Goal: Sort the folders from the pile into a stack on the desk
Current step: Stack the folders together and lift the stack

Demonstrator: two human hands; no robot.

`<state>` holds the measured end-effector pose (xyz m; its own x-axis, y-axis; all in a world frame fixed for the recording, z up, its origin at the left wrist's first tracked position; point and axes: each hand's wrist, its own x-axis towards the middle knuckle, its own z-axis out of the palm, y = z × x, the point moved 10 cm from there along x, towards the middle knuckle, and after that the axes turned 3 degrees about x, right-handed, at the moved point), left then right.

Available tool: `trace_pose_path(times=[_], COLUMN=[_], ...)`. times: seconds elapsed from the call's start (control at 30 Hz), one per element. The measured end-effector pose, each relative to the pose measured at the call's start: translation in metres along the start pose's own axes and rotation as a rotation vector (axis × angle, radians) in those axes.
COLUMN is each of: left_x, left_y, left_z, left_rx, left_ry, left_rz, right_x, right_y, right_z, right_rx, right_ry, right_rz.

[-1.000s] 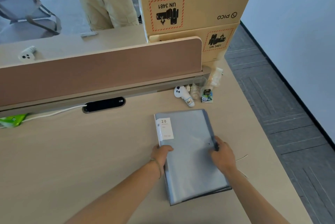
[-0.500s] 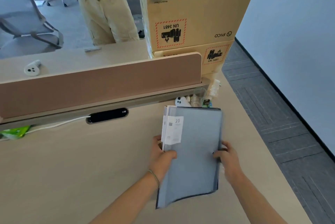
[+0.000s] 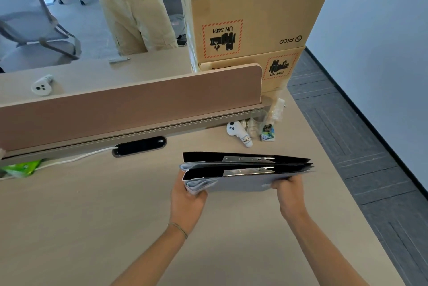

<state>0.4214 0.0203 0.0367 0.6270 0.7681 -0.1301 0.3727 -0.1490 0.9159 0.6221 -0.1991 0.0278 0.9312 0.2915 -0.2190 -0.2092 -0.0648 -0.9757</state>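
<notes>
So far no finished stack lies on the desk (image 3: 92, 216); my read is that the sorting is early, with squaring-up and setting down left to do. Folders (image 3: 245, 169) held as one bundle above the desk, right of centre, tipped so the open top edges face the camera: two black covers with silver clips, grey-blue plastic faces, pale sheets bulging at the left end. Left hand (image 3: 187, 197) grips the left end, right hand (image 3: 289, 189) grips the right end, hands well apart. Beyond: a white controller (image 3: 239, 134), brown divider (image 3: 129, 111), stacked cardboard boxes (image 3: 250, 21).
</notes>
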Motion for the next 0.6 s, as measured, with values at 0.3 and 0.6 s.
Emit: trace_pose_path(times=[0.3, 0.6], left_x=[0.022, 0.036], left_y=[-0.015, 0.018], left_z=[0.013, -0.028], left_rx=[-0.05, -0.188], left_ry=[0.023, 0.117], left_rz=[-0.075, -0.165], right_x=[0.019, 0.017], right_y=[0.02, -0.008], right_z=[0.011, 0.047], right_rx=[0.027, -0.061], right_ry=[0.029, 0.074], right_rz=[0.131, 0.241])
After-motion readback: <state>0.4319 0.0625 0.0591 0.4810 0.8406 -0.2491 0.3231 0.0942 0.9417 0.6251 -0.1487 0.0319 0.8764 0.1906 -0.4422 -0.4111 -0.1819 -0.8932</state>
